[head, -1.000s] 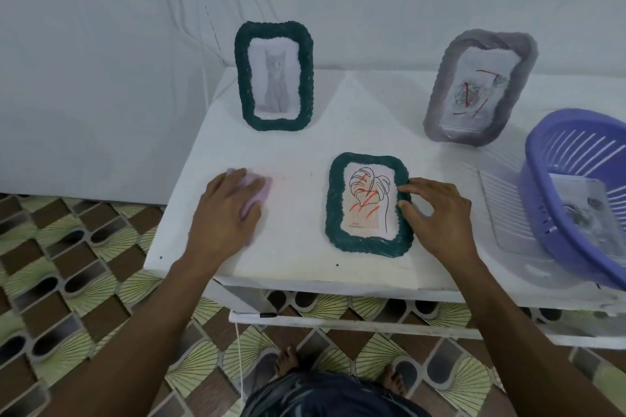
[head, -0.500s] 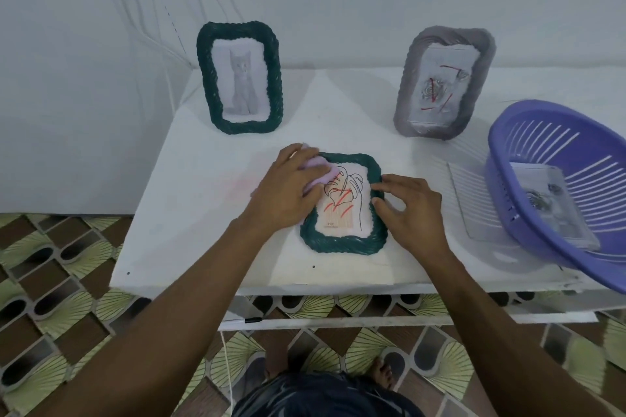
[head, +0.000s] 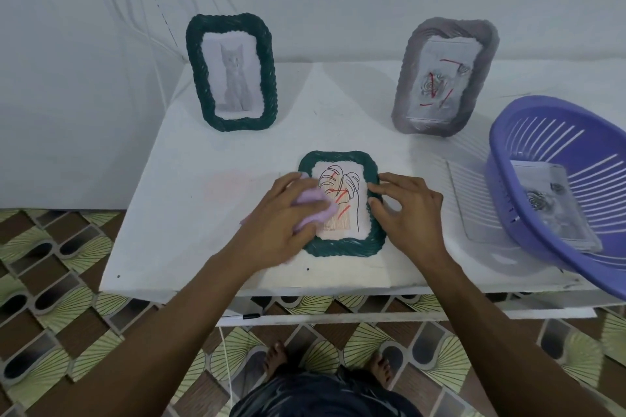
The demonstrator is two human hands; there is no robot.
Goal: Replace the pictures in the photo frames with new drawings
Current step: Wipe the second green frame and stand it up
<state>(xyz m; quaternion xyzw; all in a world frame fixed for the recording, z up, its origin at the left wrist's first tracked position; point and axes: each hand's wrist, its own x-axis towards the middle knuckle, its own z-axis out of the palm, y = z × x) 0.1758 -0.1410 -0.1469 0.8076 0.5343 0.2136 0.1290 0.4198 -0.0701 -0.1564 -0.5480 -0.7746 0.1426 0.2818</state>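
Two hands at the flat green frame (head: pixel 342 247): left hand (head: pixel 277 223) gripped a lilac cloth (head: pixel 315 210) on its drawing (head: pixel 343 203), right hand (head: pixel 410 213), fingers relaxed, touched its rim

The left hand (head: pixel 283 218) lies palm down, fingers curled over a lilac cloth (head: pixel 313 210) beneath them; the right hand (head: pixel 411 213) just beside it, fingers spread, relaxed; both forearms reach forward.

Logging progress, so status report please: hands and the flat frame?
Left hand holds lilac cloth on leaf drawing in flat green frame. Right hand touches its right rim. Nothing in the way.
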